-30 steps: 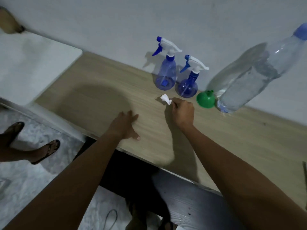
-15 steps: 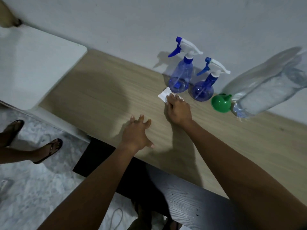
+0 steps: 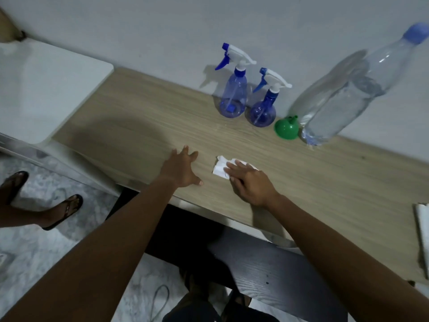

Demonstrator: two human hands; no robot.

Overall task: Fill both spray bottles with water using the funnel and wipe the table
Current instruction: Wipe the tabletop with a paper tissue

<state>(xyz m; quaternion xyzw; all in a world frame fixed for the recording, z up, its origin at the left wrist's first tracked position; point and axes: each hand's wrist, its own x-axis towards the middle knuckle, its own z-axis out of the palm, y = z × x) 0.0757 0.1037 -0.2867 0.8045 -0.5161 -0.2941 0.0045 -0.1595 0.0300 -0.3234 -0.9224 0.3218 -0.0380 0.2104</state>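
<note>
- Head view: wiping looks like the step in hand. Best to press the tissue (image 3: 220, 168) flat and sweep toward the surface's (image 3: 325, 182) near edge, well clear of the two spray bottles (image 3: 233, 98), funnel (image 3: 286, 128) and water bottle (image 3: 343, 98) along the far edge.
- Right hand (image 3: 249, 182) lies palm-down, fingers flat on the tissue, pinning it rather than gripping.
- Left hand (image 3: 180, 169) rests spread wide near the front edge, holding nothing.

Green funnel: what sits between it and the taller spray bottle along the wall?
In the head view, the shorter spray bottle stands between the green funnel and the taller spray bottle; nothing else sits in that stretch of table.
</note>
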